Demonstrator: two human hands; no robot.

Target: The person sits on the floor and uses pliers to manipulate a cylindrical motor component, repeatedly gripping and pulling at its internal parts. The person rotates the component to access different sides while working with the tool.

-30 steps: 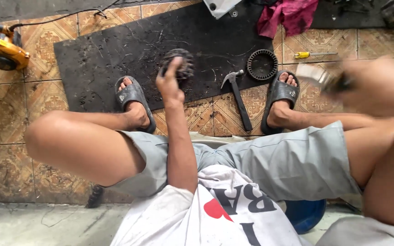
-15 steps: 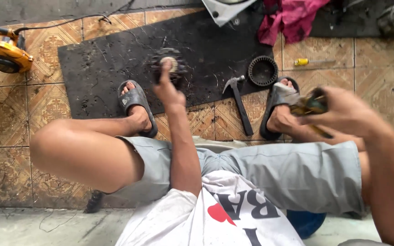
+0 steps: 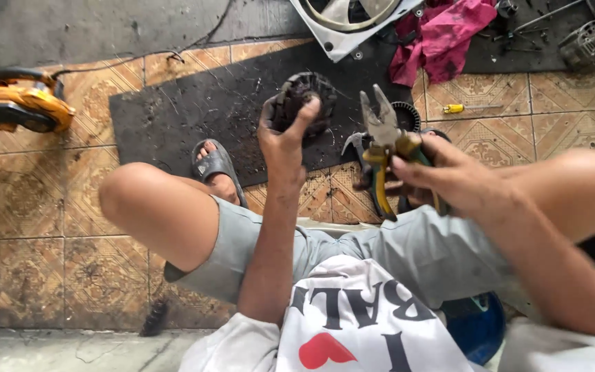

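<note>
Black, greasy motor core [image 3: 302, 103] is gripped in the left hand [image 3: 282, 141], raised above the rubber mat [image 3: 194, 103]. Yellow-handled pliers [image 3: 385, 141] are clasped in the right hand [image 3: 442, 176], jaws open. Slippage is judged likely: grease on the core, one-handed support.

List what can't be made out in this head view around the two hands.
- Dark round motor part: its near face, hidden by the left hand.
- Pliers: lower handles, covered by the right hand.
- Hammer: mostly behind the pliers and right hand.
- White fan housing: cut off by the top edge.
</note>
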